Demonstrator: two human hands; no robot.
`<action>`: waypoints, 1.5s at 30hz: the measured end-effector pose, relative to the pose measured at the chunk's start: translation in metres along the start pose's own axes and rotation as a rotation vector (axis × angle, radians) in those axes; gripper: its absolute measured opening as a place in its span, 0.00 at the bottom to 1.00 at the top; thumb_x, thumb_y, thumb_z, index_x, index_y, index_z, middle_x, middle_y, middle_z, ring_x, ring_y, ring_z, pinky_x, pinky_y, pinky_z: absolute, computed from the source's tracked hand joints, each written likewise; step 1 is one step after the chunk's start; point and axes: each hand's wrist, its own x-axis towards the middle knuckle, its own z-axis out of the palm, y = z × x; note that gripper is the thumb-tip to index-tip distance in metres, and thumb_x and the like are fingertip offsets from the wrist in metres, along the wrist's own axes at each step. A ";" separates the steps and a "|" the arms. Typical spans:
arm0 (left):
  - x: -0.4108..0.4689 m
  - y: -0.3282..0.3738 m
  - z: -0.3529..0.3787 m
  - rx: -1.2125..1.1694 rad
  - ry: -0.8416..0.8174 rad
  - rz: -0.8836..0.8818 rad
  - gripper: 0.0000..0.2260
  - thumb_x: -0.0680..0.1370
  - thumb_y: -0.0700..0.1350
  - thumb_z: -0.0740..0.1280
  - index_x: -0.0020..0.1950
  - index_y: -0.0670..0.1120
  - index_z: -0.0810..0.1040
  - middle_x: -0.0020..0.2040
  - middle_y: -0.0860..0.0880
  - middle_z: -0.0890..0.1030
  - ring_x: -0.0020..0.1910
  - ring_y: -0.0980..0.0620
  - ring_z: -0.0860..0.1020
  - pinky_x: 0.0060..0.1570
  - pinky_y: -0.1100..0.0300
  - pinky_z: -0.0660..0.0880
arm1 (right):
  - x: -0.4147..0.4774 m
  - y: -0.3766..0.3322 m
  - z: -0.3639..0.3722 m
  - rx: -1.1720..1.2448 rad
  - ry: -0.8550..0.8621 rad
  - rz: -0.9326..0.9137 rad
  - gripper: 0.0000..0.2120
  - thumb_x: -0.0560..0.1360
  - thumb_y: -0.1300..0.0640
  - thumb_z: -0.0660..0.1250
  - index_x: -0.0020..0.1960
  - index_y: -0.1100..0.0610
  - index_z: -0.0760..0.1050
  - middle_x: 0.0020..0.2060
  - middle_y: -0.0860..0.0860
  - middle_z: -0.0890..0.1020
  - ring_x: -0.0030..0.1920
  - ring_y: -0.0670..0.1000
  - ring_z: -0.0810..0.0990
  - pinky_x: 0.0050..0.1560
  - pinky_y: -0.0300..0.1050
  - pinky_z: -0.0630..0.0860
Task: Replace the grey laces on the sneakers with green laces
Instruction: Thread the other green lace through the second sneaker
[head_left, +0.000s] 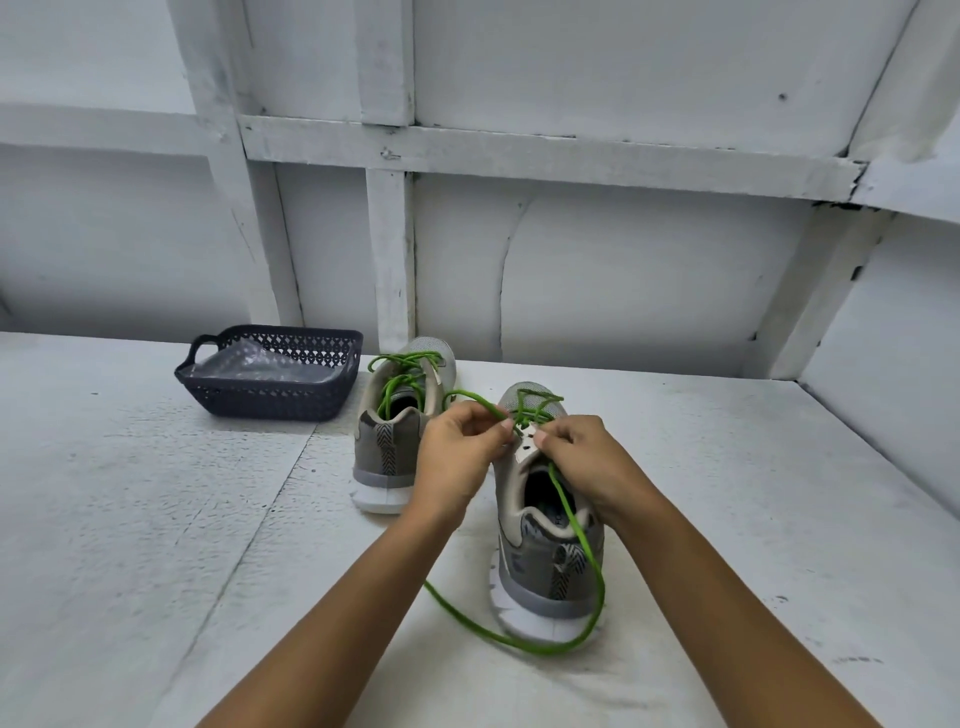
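The near grey mesh sneaker (550, 535) is kept heel-first at the white table's (156, 519) six o'clock, so its top eyelets can be reached. There the green cord lace (545, 651) is pinched by fingers (488, 426) of the left hand (460, 452) and the right hand (592, 460). The second, green-laced sneaker (395, 431) is set aside at eleven o'clock.

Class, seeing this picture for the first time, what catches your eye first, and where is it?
The bright green lace loops from the nearer sneaker across the white table. The left hand pinches it while the right hand grips the eyelet edge. A dark basket sits back left.
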 end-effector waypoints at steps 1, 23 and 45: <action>0.000 -0.001 0.001 0.008 0.001 0.012 0.08 0.75 0.30 0.66 0.40 0.42 0.77 0.29 0.52 0.80 0.30 0.59 0.80 0.37 0.65 0.78 | 0.000 0.001 0.000 0.006 0.002 -0.009 0.13 0.78 0.58 0.62 0.42 0.67 0.78 0.51 0.62 0.77 0.42 0.55 0.77 0.45 0.47 0.74; 0.001 -0.004 0.004 0.487 0.008 0.235 0.04 0.74 0.40 0.69 0.42 0.46 0.82 0.40 0.50 0.83 0.43 0.54 0.80 0.47 0.57 0.77 | -0.003 0.003 0.004 0.096 0.050 -0.040 0.14 0.77 0.61 0.57 0.41 0.71 0.75 0.39 0.68 0.77 0.36 0.53 0.72 0.40 0.46 0.69; -0.020 -0.013 0.010 0.647 0.075 0.253 0.11 0.79 0.43 0.62 0.41 0.40 0.81 0.33 0.49 0.76 0.43 0.45 0.76 0.38 0.59 0.63 | -0.010 0.006 -0.004 -0.134 0.063 -0.198 0.02 0.73 0.61 0.67 0.43 0.54 0.76 0.50 0.52 0.70 0.47 0.45 0.70 0.42 0.30 0.61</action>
